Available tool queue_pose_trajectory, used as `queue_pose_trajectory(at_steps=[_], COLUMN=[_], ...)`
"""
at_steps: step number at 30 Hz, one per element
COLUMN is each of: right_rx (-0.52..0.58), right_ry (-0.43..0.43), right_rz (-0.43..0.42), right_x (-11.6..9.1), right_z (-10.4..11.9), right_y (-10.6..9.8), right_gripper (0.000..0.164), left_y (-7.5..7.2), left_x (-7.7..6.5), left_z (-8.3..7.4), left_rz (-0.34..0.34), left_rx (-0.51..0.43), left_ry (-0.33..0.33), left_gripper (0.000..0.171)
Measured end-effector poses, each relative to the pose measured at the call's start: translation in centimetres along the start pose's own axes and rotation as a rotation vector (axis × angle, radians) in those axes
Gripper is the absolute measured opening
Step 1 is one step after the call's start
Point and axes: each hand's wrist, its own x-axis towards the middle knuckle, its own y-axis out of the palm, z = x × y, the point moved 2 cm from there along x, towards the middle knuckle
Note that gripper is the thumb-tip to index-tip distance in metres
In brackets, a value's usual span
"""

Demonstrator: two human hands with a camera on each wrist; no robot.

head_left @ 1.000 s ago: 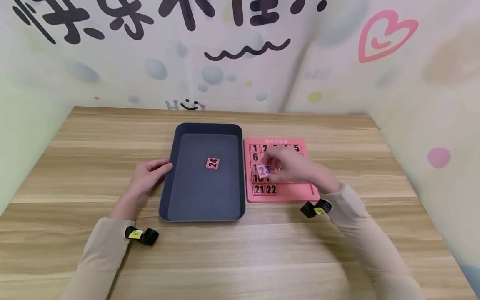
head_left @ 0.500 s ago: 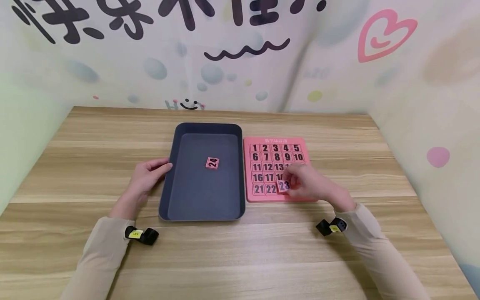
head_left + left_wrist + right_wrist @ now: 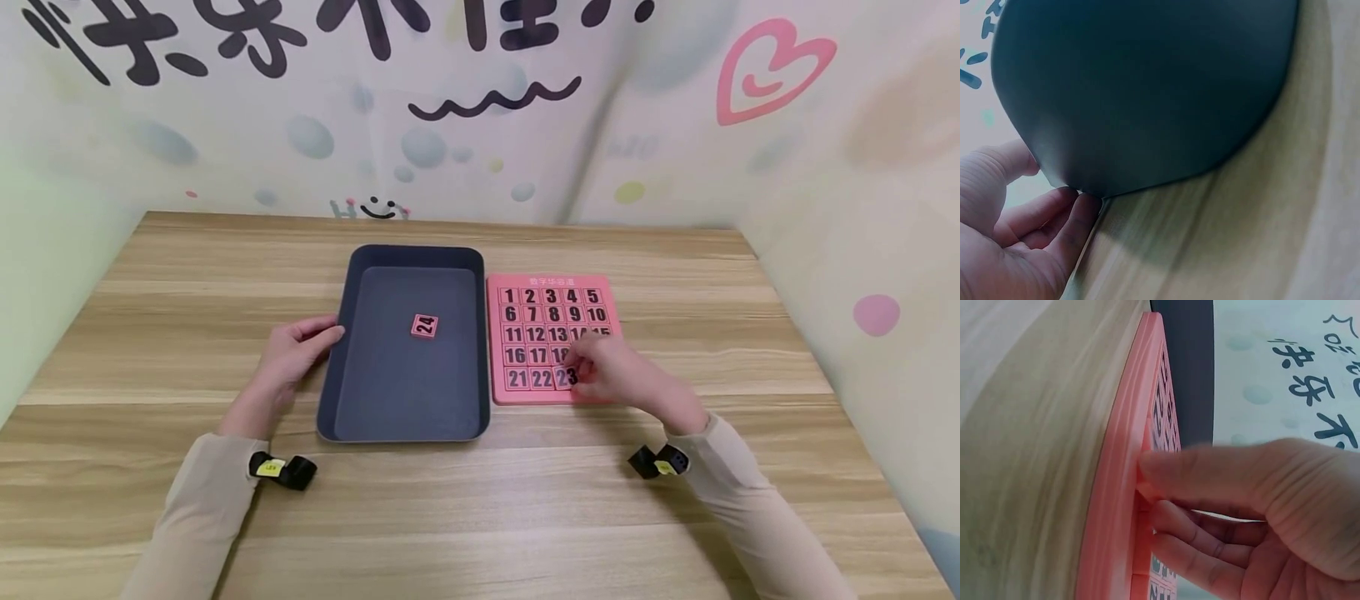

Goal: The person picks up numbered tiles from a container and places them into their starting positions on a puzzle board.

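My right hand (image 3: 617, 367) pinches the tile numbered 23 (image 3: 564, 378) in the bottom row of the pink number-puzzle board (image 3: 498, 393), beside tile 22. In the right wrist view, the thumb (image 3: 1172, 469) and fingers meet at the board's near side, and the tile is mostly hidden behind them. My left hand (image 3: 294, 354) holds the left wall of the dark grey tray (image 3: 408, 400), its thumb on the rim and the other fingers lower down, as the left wrist view shows. A pink tile marked 24 (image 3: 424, 326) lies turned sideways inside the tray.
The tray and the board stand side by side on a wood-grain table (image 3: 480, 517). A printed wall sheet (image 3: 480, 167) rises behind the table's far edge. Each sleeve carries a small black wrist camera (image 3: 658, 461).
My right hand has carried tile 23 rightward and toward me, from above the board's left part down into the bottom row next to 22. The left hand and tray have stayed put.
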Motion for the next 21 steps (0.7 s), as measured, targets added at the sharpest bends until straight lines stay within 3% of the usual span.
queue_pose_trajectory(at_steps=[8,13,16,21], right_rx=[0.014,-0.016,-0.011,0.121], right_ry=[0.052,0.029,0.029,0.015], right_rz=[0.009,-0.008,-0.027,-0.066], right_x=[0.1,0.6,2.0,5.7], right_z=[0.4,0.9,1.7,3.5], right_y=[0.2,-0.2,-0.5,-0.7], right_gripper=[0.019,0.016,0.017,0.022], left_y=[0.0,0.0,0.1,0.1], left_x=[0.0,0.0,-0.1,-0.2], left_z=[-0.1,-0.3,-0.3,-0.2], left_rz=[-0.005,0.001,0.001,-0.001], left_rx=[0.013,0.023,0.028,0.021], left_ry=[-0.004,-0.005,-0.003,0.001], left_gripper=[0.055,0.055,0.054,0.054])
